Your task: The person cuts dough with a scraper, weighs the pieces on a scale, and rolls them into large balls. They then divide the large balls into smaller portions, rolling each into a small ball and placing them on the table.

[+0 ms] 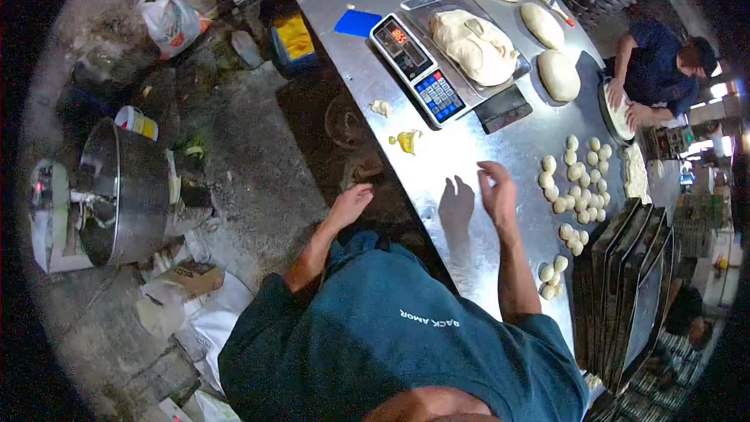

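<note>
My left hand (351, 205) hangs beside the near table edge, its fingers loosely bent and nothing visible in them. Over the bright part of the steel table (469, 152), my right hand (498, 186) is raised with the fingers apart, casting a shadow, and holds nothing. Beyond both hands stands a digital scale (418, 66) with a red display. A large lump of dough (474, 48) lies on its platform. Nearest to my right hand are a yellow smear (406, 141) and several small dough balls (578, 187). A dough scrap (380, 108) lies by the scale.
Large dough pieces (558, 76) sit right of the scale. Across the table a person (656, 70) presses dough in a round pan. Stacked dark trays (625, 289) stand at right. A blue scraper (358, 23) lies at the far corner; a steel mixer bowl (129, 195) stands at left.
</note>
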Motion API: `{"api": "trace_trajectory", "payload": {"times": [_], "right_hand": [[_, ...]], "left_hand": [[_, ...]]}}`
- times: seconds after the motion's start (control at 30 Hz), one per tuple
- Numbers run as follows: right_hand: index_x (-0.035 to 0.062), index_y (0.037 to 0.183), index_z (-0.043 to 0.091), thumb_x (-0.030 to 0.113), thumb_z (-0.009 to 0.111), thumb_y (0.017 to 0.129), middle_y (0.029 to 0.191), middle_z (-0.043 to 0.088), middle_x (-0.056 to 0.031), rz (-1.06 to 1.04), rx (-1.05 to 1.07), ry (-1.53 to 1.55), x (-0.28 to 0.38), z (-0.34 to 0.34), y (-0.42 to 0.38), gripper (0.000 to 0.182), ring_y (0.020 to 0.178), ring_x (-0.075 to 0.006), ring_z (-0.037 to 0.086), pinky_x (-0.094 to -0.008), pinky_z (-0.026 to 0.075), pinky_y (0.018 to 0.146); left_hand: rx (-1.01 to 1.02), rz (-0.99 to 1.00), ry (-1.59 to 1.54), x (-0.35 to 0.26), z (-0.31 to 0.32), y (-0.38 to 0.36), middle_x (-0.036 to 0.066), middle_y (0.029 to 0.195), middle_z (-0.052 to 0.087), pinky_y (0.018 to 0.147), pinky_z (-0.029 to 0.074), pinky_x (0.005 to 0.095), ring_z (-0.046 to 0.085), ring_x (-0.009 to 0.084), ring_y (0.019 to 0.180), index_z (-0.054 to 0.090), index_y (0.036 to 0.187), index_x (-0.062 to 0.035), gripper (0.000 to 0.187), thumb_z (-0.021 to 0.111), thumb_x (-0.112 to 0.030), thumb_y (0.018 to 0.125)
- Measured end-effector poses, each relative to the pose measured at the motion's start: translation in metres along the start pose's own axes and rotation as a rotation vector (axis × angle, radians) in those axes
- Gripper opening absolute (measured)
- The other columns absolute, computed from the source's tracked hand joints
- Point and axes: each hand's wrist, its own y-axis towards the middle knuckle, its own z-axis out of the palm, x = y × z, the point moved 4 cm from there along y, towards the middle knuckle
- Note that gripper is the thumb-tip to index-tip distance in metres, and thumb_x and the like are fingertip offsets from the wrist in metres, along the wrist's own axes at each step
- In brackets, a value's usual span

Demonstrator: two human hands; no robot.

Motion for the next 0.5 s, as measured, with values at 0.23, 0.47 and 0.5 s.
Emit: {"api": "trace_trajectory", "payload": {"times": [0.23,0.47,0.5], "right_hand": [[0.0015,0.103,0.064,0.006,0.059,0.084,0.101,0.063,-0.016,0.055,-0.084,0.129,0.018,-0.042,0.016,0.02,0.092,-0.0262,0.063,-0.0333,0.05,0.081],[0.0015,0.105,0.063,0.006,0.06,0.085,0.104,0.064,-0.0146,-0.016,0.042,0.111,0.049,-0.002,0.019,0.02,0.092,-0.0247,0.065,-0.0324,0.051,0.081],[0.0014,0.104,0.063,0.006,0.06,0.085,0.103,0.064,-0.0151,-0.026,0.078,0.096,0.053,0.006,0.02,0.02,0.091,-0.0253,0.065,-0.0329,0.051,0.08]], "left_hand": [[0.146,0.006,0.478,0.276,0.005,-0.113,0.021,0.106,0.062,0.084,0.046,0.0419,0.058,0.0347,0.101,0.055,0.115,0.0032,0.043,0.051,-0.032,0.092],[-0.007,-0.295,0.534,0.312,0.01,-0.149,0.021,0.094,0.062,0.075,0.046,0.0433,0.059,0.037,0.089,0.06,0.098,0.0041,0.039,0.05,-0.033,0.091],[-0.031,-0.343,0.545,0.316,0.006,-0.154,0.021,0.092,0.062,0.074,0.046,0.0435,0.059,0.0373,0.087,0.061,0.096,0.0043,0.039,0.05,-0.033,0.09]]}}
